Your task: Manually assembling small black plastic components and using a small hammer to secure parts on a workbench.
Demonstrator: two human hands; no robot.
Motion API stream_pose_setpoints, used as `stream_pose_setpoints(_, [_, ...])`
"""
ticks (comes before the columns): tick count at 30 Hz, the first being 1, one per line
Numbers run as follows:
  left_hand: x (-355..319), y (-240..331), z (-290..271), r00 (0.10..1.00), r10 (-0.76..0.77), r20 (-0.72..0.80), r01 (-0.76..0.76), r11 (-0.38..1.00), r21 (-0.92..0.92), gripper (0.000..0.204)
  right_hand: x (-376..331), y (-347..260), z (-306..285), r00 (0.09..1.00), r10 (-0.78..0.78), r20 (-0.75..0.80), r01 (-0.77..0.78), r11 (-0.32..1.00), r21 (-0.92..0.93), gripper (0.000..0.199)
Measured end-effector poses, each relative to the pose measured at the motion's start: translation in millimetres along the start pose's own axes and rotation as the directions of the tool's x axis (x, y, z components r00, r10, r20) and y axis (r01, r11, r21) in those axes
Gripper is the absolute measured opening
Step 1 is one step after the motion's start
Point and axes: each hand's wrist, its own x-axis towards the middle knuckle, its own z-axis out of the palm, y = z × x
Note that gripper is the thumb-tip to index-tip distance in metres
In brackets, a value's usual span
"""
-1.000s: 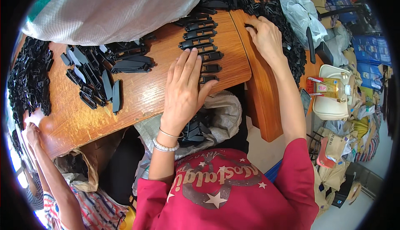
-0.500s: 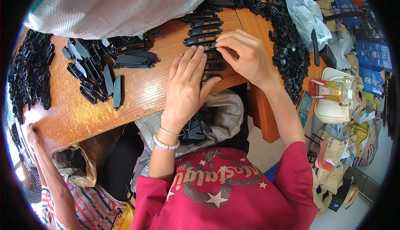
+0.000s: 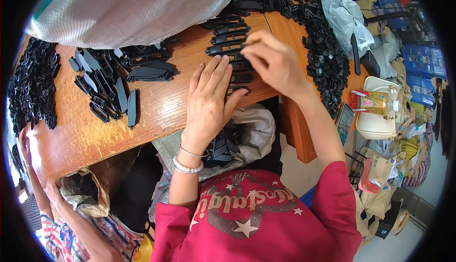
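Observation:
Long black plastic frames (image 3: 230,38) lie side by side in a column on the wooden table. My left hand (image 3: 206,101) rests palm down, fingers stretched, with its fingertips on the left ends of several frames and its thumb by the nearest one. My right hand (image 3: 274,66) is at the right end of a frame in the middle of the column. Its thumb and forefinger are pinched together, slightly blurred; whatever is between them is too small or hidden to make out.
A white woven sack (image 3: 137,12) bulges over the table's back. Loose long black parts (image 3: 107,79) lie left of centre, a black heap (image 3: 33,86) farther left. Small black pieces (image 3: 327,67) line the right, near a clear bag (image 3: 346,22). A co-worker's arm (image 3: 78,224) reaches in lower left.
My right hand's pinch has shifted only slightly at the frame's end. My left hand stays in place. At the lower left, the co-worker's arms have moved apart, both now showing.

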Motion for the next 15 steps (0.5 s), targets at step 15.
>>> stream_pose_setpoints(15, [-1.1,-0.3,1.4,1.0,0.001,-0.015,-0.001,1.0,-0.016,0.049,13.2,72.7,-29.1,0.882,0.433,-0.184,-0.466,0.752,-0.465,0.017])
